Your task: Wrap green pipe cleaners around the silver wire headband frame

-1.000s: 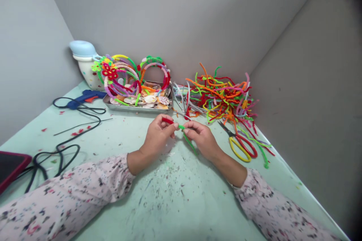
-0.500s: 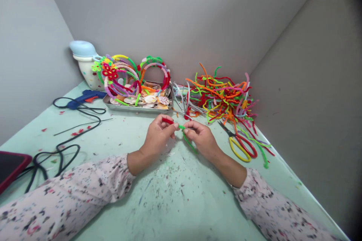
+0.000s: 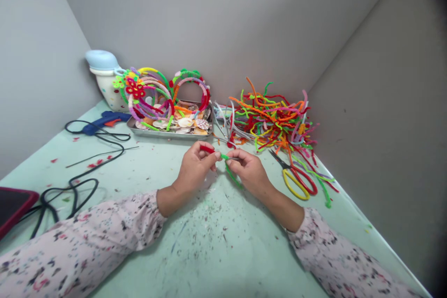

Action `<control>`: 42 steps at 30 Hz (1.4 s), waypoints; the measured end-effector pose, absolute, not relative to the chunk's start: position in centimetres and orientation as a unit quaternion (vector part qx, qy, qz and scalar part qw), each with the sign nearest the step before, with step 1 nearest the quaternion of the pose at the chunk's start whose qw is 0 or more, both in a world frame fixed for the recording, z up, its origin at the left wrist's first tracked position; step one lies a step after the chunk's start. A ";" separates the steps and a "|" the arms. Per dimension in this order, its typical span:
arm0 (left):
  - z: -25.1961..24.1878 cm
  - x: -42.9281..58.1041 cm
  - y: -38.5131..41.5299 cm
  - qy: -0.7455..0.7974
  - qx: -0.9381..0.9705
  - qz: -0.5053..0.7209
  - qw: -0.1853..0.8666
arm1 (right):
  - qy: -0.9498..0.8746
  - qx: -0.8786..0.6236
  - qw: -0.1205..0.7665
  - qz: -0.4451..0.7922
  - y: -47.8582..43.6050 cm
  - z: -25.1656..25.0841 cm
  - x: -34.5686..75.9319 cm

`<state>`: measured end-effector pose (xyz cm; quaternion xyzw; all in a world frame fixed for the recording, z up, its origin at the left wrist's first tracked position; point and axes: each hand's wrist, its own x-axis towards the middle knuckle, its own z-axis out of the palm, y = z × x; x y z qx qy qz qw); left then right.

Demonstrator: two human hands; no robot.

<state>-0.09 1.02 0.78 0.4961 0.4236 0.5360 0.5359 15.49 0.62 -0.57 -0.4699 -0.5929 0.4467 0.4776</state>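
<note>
Head view: left hand (image 3: pixel 193 171) is pinching the fuzzy red pipe cleaner (image 3: pixel 207 149), right hand (image 3: pixel 248 171) is gripping the fuzzy green pipe cleaner (image 3: pixel 231 174) above the table; a loosening pinch could undo their join

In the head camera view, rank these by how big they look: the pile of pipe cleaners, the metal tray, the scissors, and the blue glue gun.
1. pile of pipe cleaners
2. metal tray
3. scissors and blue glue gun: these look about alike, and the scissors lie nearer the camera, so no ranking between them.
</note>
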 end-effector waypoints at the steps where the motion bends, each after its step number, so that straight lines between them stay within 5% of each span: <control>1: 0.8 -0.1 1.0 0.423 0.496 0.536 0.536 | -0.591 -0.469 0.479 0.448 0.6 -0.6 15.5; 32: 0.6 -0.2 1.1 0.414 0.507 0.544 0.526 | -0.648 -0.426 0.517 0.363 0.5 -1.5 15.4; 42: 0.5 -0.7 1.2 0.453 0.647 0.540 0.289 | -0.666 -0.430 0.520 0.317 0.5 -1.5 15.5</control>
